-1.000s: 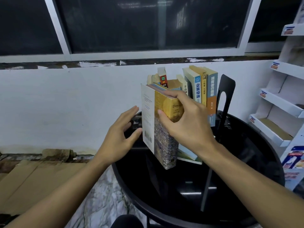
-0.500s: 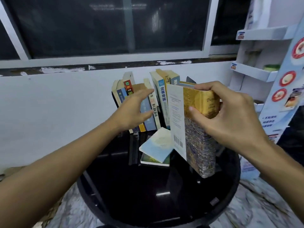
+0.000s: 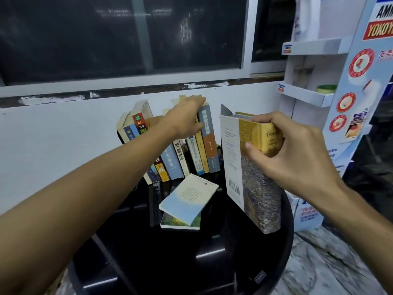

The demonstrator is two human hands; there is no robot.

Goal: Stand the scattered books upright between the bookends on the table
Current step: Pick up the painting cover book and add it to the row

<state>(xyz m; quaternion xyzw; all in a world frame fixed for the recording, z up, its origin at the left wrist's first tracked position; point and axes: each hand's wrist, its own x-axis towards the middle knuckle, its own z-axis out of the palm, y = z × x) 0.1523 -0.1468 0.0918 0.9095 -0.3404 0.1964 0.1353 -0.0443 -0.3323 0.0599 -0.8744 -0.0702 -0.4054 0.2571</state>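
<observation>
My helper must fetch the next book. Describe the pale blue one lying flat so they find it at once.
On the round black table, in front of the row of standing books, two books lie stacked. It is the top one: pale blue-and-cream cover, askew over a green-covered book.

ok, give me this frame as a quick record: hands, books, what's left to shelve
left hand: rests on top of the standing row, fingers fairly straight
right hand: grips the thick book near its top
thick book: upright, yellow spine, right of the row, not yet in it
standing row: leans left
flat books: two stacked on the table, pale blue over green
bookend: tip shows behind thick book, rest hidden
left to shelve: thick book, two flat books
</observation>
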